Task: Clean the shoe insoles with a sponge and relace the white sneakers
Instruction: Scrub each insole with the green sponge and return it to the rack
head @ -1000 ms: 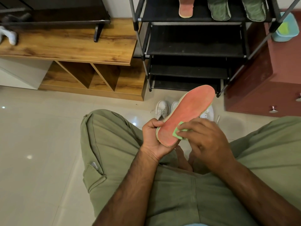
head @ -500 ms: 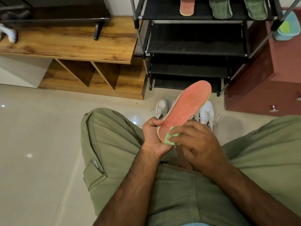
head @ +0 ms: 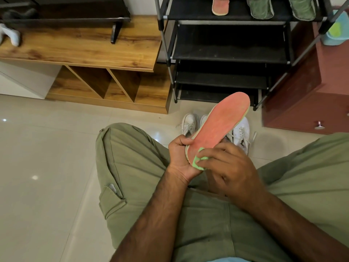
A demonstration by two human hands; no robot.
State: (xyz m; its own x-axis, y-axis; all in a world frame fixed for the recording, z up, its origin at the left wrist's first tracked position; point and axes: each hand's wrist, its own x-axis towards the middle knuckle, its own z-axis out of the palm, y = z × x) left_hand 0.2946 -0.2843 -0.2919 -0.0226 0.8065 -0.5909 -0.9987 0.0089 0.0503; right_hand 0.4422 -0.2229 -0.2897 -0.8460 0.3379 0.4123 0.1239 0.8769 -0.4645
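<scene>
My left hand [head: 179,156] grips the heel end of an orange-pink insole [head: 221,123], which points up and to the right above my lap. My right hand [head: 228,165] holds a green sponge [head: 198,162] and presses it on the insole's heel end. Two white sneakers [head: 241,133] stand on the floor behind the insole, partly hidden by it. On the black rack's top shelf lie another pink insole [head: 220,5] and two green insoles [head: 260,7].
A black metal shoe rack [head: 226,53] stands ahead, a wooden bench with open cubbies [head: 94,53] to its left, a red-brown cabinet [head: 311,91] to its right. A blue tub [head: 336,31] sits on that cabinet. My knees in green trousers flank my hands.
My right hand slid the sponge down the insole toward its heel end. The insole tilted a little more upright, uncovering the right sneaker.
</scene>
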